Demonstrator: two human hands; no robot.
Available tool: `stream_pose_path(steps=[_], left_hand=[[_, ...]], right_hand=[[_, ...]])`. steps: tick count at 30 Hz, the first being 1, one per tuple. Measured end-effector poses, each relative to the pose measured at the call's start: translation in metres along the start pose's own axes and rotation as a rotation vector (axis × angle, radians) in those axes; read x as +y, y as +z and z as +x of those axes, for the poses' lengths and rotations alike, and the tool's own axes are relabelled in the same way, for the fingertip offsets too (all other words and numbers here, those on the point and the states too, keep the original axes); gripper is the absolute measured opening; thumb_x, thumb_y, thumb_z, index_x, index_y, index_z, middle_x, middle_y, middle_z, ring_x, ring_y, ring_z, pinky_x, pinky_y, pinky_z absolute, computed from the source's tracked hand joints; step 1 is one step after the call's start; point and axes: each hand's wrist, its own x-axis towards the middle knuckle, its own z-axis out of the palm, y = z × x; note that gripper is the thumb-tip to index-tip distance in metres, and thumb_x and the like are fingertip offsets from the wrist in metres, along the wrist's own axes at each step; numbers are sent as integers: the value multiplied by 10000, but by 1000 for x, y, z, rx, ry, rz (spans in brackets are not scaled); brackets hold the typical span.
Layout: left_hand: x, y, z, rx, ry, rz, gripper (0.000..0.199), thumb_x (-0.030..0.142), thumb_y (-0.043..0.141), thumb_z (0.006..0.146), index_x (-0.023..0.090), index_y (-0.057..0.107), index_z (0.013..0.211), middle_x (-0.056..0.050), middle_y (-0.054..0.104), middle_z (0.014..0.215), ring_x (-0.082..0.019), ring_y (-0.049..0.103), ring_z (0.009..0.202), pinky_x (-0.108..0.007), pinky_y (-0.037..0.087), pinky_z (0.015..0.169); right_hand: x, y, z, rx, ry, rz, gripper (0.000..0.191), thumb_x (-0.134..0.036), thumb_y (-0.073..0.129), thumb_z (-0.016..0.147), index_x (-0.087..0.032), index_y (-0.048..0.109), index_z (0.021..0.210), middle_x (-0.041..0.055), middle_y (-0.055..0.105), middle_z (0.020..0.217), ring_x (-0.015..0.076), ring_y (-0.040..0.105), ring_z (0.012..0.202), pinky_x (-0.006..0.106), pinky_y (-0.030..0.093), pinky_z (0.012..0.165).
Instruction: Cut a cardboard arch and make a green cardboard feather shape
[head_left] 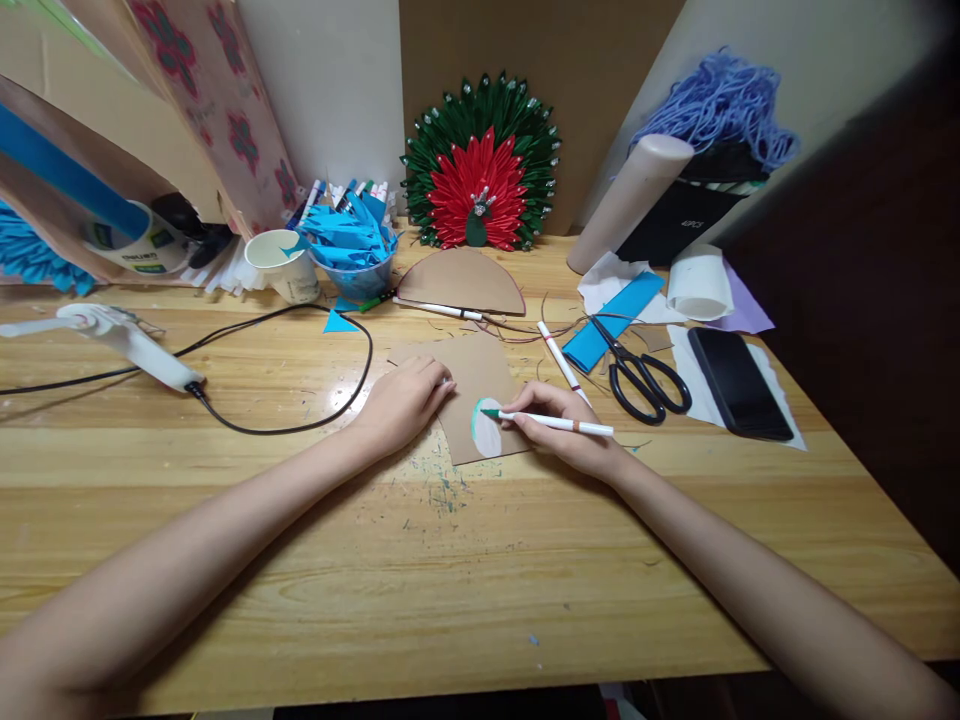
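Observation:
A piece of brown cardboard (474, 365) lies flat near the middle of the table. On its lower part is a pale oval (488, 430) with green along its upper left edge. My right hand (559, 425) is closed round a white marker (559, 423), whose green tip touches the oval. Resting on the cardboard's left side is my left hand (409, 400), its fingers curled together; whether something small is under the fingertips cannot be made out.
Black scissors (649, 388), a folded blue strip (613, 320) and a phone (739, 383) lie right. A glue gun (131, 345) with a black cord is left. Behind are a cardboard half-round (461, 282), a bowl of blue scraps (356, 275), a paper cup (283, 268) and a red-green fan-shaped peacock (480, 170).

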Motion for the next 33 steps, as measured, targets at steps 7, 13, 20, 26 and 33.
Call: stream_pose_path(steps=[7, 13, 20, 26, 33], left_hand=[[-1, 1, 0, -3, 0, -1, 224, 292, 381, 910, 154, 548, 852, -62, 593, 849, -192, 528, 801, -304, 393, 681], [-2, 3, -1, 21, 20, -3, 229, 300, 372, 914, 160, 546, 864, -58, 593, 855, -188, 531, 802, -300, 393, 680], [-2, 3, -1, 32, 17, -11, 226, 306, 388, 912, 161, 551, 852, -57, 595, 843, -189, 533, 791, -304, 397, 678], [-5, 4, -3, 55, 85, -179, 180, 314, 463, 888, 163, 561, 891, -50, 602, 873, -173, 543, 824, -289, 416, 715], [-3, 3, -6, 49, 199, -278, 189, 271, 417, 909, 174, 579, 910, -49, 597, 874, -160, 534, 819, -278, 420, 727]], right_hand=[[2, -1, 0, -21, -13, 19, 133, -284, 558, 817, -155, 589, 831, 54, 684, 811, 165, 640, 765, 273, 479, 678], [2, -2, -1, -62, 6, 85, 134, -287, 543, 833, -163, 586, 852, 48, 677, 816, 159, 646, 767, 272, 484, 681], [1, 0, -1, -87, 46, 97, 187, -347, 545, 837, -166, 587, 832, 49, 688, 793, 166, 650, 752, 283, 494, 678], [0, 1, -3, -90, 37, 194, 194, -358, 568, 832, -168, 602, 856, 56, 700, 831, 175, 666, 780, 313, 518, 722], [-3, -2, -3, -101, -96, 156, 297, -347, 541, 851, -198, 609, 1098, 93, 635, 1121, 221, 584, 1043, 372, 444, 902]])
